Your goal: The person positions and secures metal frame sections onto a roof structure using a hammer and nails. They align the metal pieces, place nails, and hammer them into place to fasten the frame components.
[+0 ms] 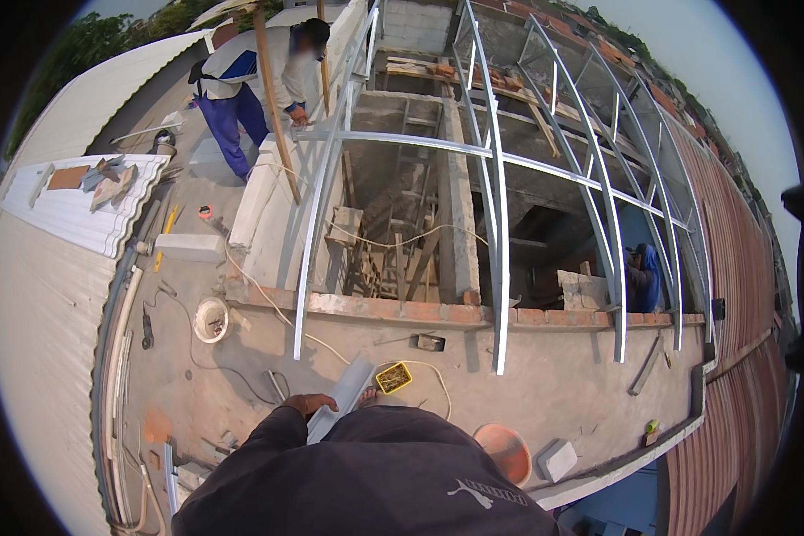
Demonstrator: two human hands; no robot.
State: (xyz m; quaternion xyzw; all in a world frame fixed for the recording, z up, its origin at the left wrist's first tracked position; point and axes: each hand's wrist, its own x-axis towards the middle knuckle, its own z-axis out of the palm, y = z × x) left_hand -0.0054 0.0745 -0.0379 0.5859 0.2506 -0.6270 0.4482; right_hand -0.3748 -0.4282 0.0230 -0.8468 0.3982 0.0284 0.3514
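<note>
My left hand (311, 405) is closed around the edge of a grey metal channel (347, 386), which lies slanted beside my foot on the concrete ledge. My right hand is out of sight, and my dark shirt hides the lower middle of the picture. Just right of the channel sits a yellow tray (408, 373) holding many small fasteners, probably screws. Farther ahead is a small dark open box (431, 342). A pale cable (326, 347) runs across the ledge past the channel and the tray.
Silver roof trusses (500, 268) rise over a deep opening behind a brick edge (393, 307). Co-workers stand at the upper left (232, 112) and right (641, 279). A white bucket (198, 314), an orange bucket (520, 438), a pale block (558, 461) and a black cord (191, 344) lie around.
</note>
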